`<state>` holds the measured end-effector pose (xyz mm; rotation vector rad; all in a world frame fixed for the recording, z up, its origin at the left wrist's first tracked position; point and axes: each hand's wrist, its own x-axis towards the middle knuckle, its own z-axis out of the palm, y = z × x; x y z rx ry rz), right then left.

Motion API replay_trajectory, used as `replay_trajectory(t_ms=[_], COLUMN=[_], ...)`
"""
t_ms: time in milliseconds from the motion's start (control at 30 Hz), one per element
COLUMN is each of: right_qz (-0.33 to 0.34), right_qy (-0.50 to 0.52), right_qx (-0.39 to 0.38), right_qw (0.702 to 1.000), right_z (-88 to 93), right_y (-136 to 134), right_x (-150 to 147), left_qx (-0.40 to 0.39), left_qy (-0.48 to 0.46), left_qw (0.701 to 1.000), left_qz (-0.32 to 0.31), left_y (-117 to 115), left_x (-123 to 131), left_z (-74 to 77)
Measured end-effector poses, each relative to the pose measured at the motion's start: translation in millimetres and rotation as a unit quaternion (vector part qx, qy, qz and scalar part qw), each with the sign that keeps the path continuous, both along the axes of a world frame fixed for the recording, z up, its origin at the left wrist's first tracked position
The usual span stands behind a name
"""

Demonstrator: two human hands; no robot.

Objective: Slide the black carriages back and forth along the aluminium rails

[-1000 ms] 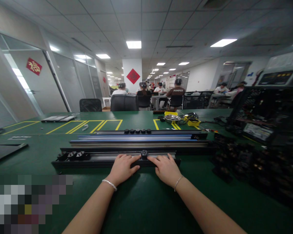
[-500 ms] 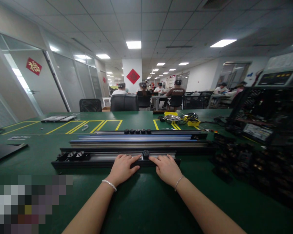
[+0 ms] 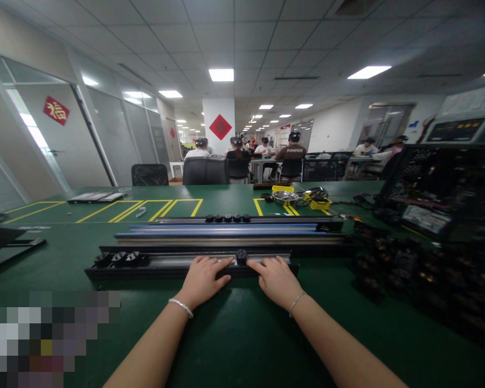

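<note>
A long black and silver rail (image 3: 157, 262) lies across the green table in front of me. A small black slider piece (image 3: 241, 255) sits on it between my hands. My left hand (image 3: 204, 280) rests on the rail's near edge, fingers stretched toward the slider. My right hand (image 3: 275, 279) lies on the rail on the other side, index finger reaching to the slider. Both hands lie flat and hold nothing. Several more black slider pieces (image 3: 121, 257) sit at the rail's left end.
Behind lie a blue-striped rail (image 3: 226, 230) and another black rail with several knobs (image 3: 227, 217). Dark parts heap at the right (image 3: 412, 269). A metal bowl (image 3: 285, 196) and yellow boxes stand farther back. People sit at tables beyond.
The black slider piece and my hands have shifted slightly to the right along the rail. A dark flat object at the far left edge has tilted up.
</note>
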<state>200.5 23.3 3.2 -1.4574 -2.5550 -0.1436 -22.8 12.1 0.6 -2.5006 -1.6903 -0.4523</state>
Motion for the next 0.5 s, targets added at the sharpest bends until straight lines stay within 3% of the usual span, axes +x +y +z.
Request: replay_trajectory(t_ms=[500], right_qz=[0.004], right_qy=[-0.002], right_qx=[0.006], right_qw=[1.000], right_z=[0.0], right_y=[3.2], right_x=[6.2], left_qx=[-0.009], left_qy=[-0.006], left_qw=[1.000], left_qz=[0.003], left_y=[-0.1], left_x=[0.1], left_z=[0.7])
